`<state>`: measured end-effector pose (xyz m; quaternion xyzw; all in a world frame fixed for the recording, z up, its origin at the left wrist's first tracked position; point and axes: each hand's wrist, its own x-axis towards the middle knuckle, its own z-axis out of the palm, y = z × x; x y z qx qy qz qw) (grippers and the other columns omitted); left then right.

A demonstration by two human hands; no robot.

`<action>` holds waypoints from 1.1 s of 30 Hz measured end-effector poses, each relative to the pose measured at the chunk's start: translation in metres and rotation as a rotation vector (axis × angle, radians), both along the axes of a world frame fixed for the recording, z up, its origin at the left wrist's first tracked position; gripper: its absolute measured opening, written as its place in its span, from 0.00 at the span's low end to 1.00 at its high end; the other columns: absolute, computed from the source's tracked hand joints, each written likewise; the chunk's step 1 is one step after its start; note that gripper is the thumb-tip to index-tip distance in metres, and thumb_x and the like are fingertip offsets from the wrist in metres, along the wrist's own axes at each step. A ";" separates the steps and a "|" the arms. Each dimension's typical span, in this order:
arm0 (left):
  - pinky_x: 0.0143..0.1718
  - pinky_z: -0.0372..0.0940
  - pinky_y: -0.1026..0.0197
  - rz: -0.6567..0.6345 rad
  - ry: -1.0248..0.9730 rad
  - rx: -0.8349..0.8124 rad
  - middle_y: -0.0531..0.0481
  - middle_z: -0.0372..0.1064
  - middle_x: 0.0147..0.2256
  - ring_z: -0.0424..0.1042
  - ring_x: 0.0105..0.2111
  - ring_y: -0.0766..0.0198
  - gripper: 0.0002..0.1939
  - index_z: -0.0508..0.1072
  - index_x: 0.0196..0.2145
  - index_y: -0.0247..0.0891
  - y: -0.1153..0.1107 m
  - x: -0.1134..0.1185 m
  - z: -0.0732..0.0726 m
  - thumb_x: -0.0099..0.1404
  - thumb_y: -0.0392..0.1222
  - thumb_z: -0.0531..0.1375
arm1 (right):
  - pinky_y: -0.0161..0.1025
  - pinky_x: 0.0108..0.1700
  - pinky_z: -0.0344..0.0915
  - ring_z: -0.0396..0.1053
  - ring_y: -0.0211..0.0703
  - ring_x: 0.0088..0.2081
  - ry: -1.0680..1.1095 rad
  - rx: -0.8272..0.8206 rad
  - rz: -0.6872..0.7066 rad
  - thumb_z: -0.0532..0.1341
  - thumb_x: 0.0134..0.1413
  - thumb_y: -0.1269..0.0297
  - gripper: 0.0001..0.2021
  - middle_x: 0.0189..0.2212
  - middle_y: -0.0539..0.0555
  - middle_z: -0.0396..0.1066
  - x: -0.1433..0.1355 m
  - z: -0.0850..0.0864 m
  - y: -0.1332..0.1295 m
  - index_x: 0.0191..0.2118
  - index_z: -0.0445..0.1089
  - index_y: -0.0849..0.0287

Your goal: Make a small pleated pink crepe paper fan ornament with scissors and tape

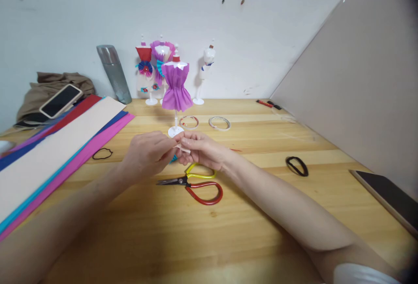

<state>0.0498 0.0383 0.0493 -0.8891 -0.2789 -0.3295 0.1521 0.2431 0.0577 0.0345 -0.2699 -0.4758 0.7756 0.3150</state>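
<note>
Above the middle of the table, my left hand (146, 153) and my right hand (205, 150) meet with fingers pinched together. Between their fingertips is a small whitish strip (184, 150); its material is too small to tell. A bit of blue pleated material (173, 158) shows just under the fingers, mostly hidden. Just below the hands lie scissors (187, 182) with one yellow and one red handle, blades pointing left. Right behind the hands stands a mini dress form (177, 86) in a purple gathered dress, its white base partly behind my fingers.
Coloured paper sheets (75, 140) lie left, near a phone (62, 101) on brown cloth (29, 96). A bottle (114, 72) and several dressed forms stand by the wall. Two tape rolls (220, 117), a black hair tie (303, 167) and a dark tablet-like slab (388, 197) lie about.
</note>
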 end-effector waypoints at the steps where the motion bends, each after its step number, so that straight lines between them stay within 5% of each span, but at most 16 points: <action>1: 0.24 0.54 0.64 0.011 -0.006 -0.006 0.55 0.66 0.19 0.63 0.21 0.69 0.13 0.71 0.24 0.37 0.000 0.000 0.000 0.65 0.31 0.54 | 0.30 0.27 0.67 0.71 0.35 0.25 -0.027 0.001 -0.018 0.70 0.46 0.53 0.18 0.25 0.50 0.73 0.000 0.001 0.000 0.37 0.70 0.60; 7: 0.26 0.53 0.62 0.142 0.016 0.115 0.53 0.66 0.19 0.63 0.23 0.66 0.15 0.69 0.22 0.37 0.000 -0.001 0.002 0.66 0.33 0.54 | 0.31 0.21 0.61 0.70 0.37 0.22 -0.199 -0.076 -0.090 0.60 0.54 0.42 0.23 0.22 0.53 0.71 -0.002 0.010 -0.001 0.29 0.68 0.61; 13: 0.26 0.52 0.61 0.198 0.100 0.174 0.52 0.66 0.19 0.63 0.23 0.65 0.16 0.70 0.22 0.37 0.004 -0.004 0.000 0.67 0.35 0.53 | 0.31 0.26 0.61 0.68 0.36 0.28 -0.307 0.285 -0.316 0.67 0.47 0.51 0.16 0.28 0.51 0.71 0.002 0.019 -0.004 0.32 0.69 0.59; 17: 0.27 0.53 0.61 0.248 0.056 -0.015 0.51 0.69 0.21 0.65 0.25 0.64 0.15 0.74 0.23 0.37 0.006 -0.003 -0.002 0.66 0.37 0.54 | 0.33 0.28 0.62 0.65 0.34 0.26 -0.227 0.495 -0.431 0.68 0.43 0.57 0.14 0.26 0.48 0.69 0.004 0.018 0.002 0.34 0.69 0.59; 24: 0.23 0.51 0.65 0.336 -0.229 -0.478 0.55 0.67 0.19 0.60 0.19 0.69 0.11 0.76 0.25 0.36 0.006 0.000 0.004 0.61 0.41 0.58 | 0.34 0.26 0.56 0.59 0.31 0.21 -0.185 0.564 -0.402 0.63 0.47 0.60 0.09 0.22 0.46 0.64 0.005 0.020 0.003 0.29 0.68 0.60; 33: 0.23 0.51 0.65 0.230 -0.196 -0.543 0.54 0.66 0.18 0.59 0.20 0.70 0.13 0.75 0.23 0.36 -0.002 0.008 0.003 0.61 0.41 0.56 | 0.38 0.38 0.61 0.65 0.37 0.32 -0.313 0.813 -0.384 0.62 0.48 0.64 0.05 0.28 0.50 0.68 -0.001 0.022 -0.009 0.31 0.71 0.60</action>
